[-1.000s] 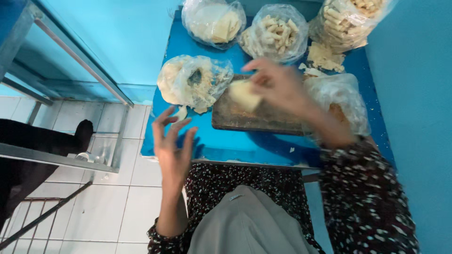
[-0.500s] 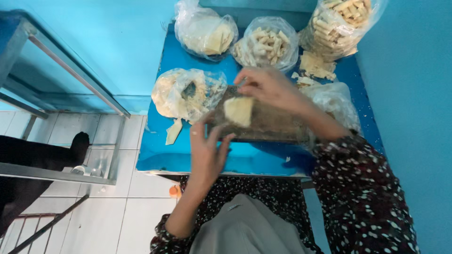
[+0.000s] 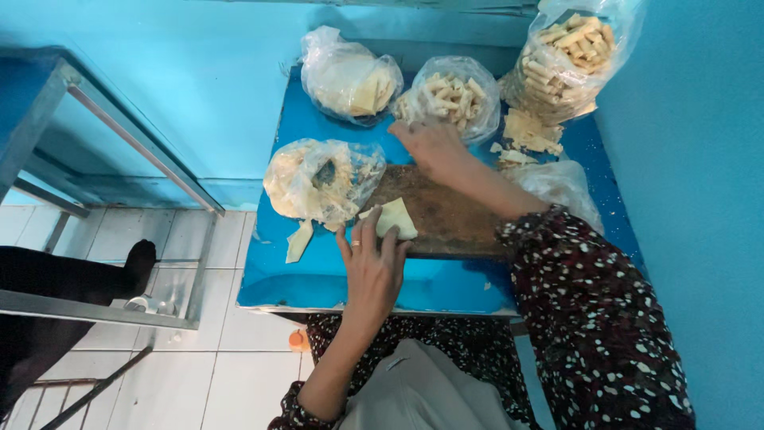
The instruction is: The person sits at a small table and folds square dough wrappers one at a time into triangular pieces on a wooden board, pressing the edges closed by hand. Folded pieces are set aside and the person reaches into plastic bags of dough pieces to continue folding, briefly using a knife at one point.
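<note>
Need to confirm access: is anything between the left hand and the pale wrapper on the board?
Nothing visible: the left hand already rests its fingertips on the pale wrapper at the wooden board's near-left corner.

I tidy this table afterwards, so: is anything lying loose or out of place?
Yes. A pale dough strip lies loose on the blue table, off the board. Broken pieces sit spilled beside the bag of rolls, outside any bag.

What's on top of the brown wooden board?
A pale folded dough sheet lies on the board's near corner, with the left hand touching it. The right hand and forearm reach across the far side, hiding whatever lies beneath them.
</note>
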